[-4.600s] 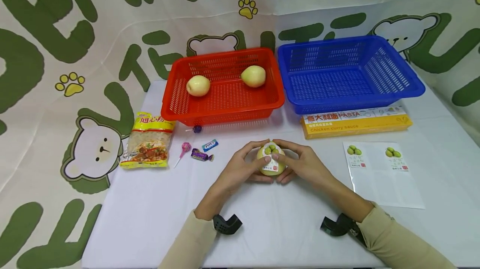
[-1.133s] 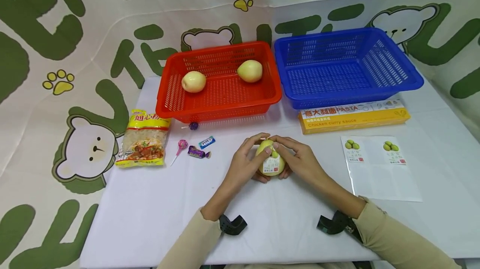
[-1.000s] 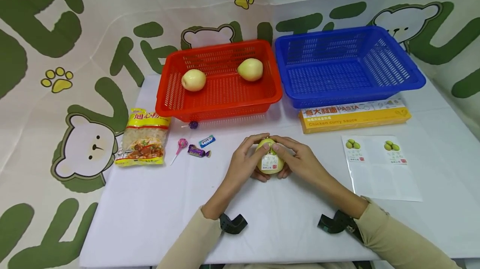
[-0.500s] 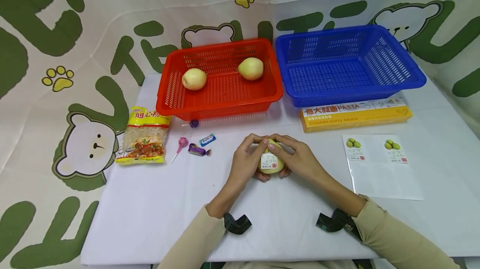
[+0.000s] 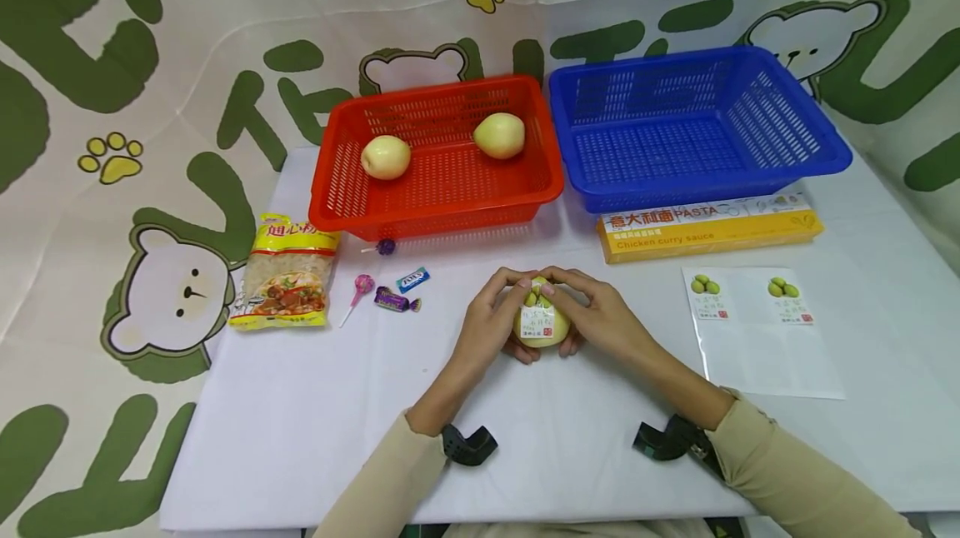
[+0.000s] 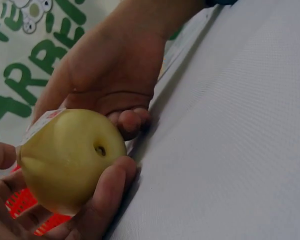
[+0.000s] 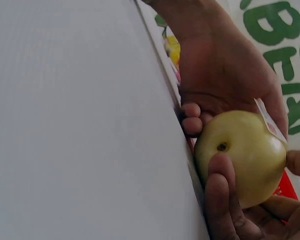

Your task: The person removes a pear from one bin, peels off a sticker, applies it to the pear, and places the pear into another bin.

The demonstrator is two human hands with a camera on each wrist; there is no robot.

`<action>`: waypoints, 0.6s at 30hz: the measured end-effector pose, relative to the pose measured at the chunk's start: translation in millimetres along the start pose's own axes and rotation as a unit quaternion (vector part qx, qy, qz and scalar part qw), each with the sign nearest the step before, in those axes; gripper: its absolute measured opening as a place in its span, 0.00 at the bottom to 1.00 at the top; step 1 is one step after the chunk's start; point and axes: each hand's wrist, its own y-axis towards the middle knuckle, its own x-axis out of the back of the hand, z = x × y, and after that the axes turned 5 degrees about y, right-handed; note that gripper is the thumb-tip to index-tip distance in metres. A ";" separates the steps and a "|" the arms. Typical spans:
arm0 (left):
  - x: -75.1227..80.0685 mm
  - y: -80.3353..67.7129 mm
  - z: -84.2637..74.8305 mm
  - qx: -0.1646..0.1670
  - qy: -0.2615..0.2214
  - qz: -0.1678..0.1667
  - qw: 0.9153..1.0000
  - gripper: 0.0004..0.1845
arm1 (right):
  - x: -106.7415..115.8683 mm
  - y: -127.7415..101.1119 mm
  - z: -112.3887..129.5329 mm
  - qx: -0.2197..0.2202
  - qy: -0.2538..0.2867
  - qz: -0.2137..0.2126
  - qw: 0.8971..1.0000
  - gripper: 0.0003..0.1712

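Observation:
In the head view a pale yellow-green pear (image 5: 552, 335) is held between both hands at the table's middle, low over the cloth. A white sticker (image 5: 537, 321) printed with green fruit lies on its upper side. My left hand (image 5: 491, 317) grips the pear from the left, thumb on the sticker's upper part. My right hand (image 5: 600, 315) grips it from the right, thumb also near the sticker's top. Both wrist views show fingers curled under the pear (image 6: 72, 155). In the right wrist view the sticker's lower edge (image 7: 271, 120) stands off the skin.
A red basket (image 5: 442, 228) holds two pears (image 5: 386, 157). Beside it stand a blue basket (image 5: 697, 188) and a pasta box (image 5: 712, 234). A sheet (image 5: 765, 363) with two stickers lies right. Left are a macaroni bag (image 5: 288, 276), lollipops (image 5: 363, 284) and wrapped sweets (image 5: 393, 300).
Both thumbs have moved from the sticker's middle up toward its top, leaving its lower text uncovered. The pear stays in both hands. The head view has shifted slightly.

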 end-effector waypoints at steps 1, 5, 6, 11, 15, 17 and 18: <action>0.1 -0.2 -0.6 0.000 -0.002 0.000 1.000 0.14 | 0.9 -0.1 0.6 0.003 0.000 0.005 1.000 0.27; -1.3 0.0 -2.8 0.001 0.000 -0.012 1.000 0.13 | 4.0 1.1 1.7 0.005 0.007 0.018 1.000 0.25; -2.0 0.4 -3.1 0.002 0.001 -0.016 1.000 0.13 | 4.6 1.8 1.5 0.005 0.013 0.016 1.000 0.25; -2.2 5.8 4.3 0.008 -0.005 -0.021 1.000 0.14 | 5.0 4.3 0.3 -0.001 0.015 0.004 1.000 0.25; 8.3 13.2 23.2 0.008 -0.039 0.046 0.998 0.18 | 4.8 3.3 -0.2 0.003 -0.005 0.013 1.000 0.26; 15.9 16.2 29.9 0.004 -0.072 0.092 0.993 0.22 | 5.1 2.2 0.2 0.007 -0.011 0.020 1.000 0.28; 19.7 17.8 32.5 0.001 -0.088 0.116 0.989 0.24 | 5.4 1.6 0.5 0.007 -0.013 0.023 1.000 0.29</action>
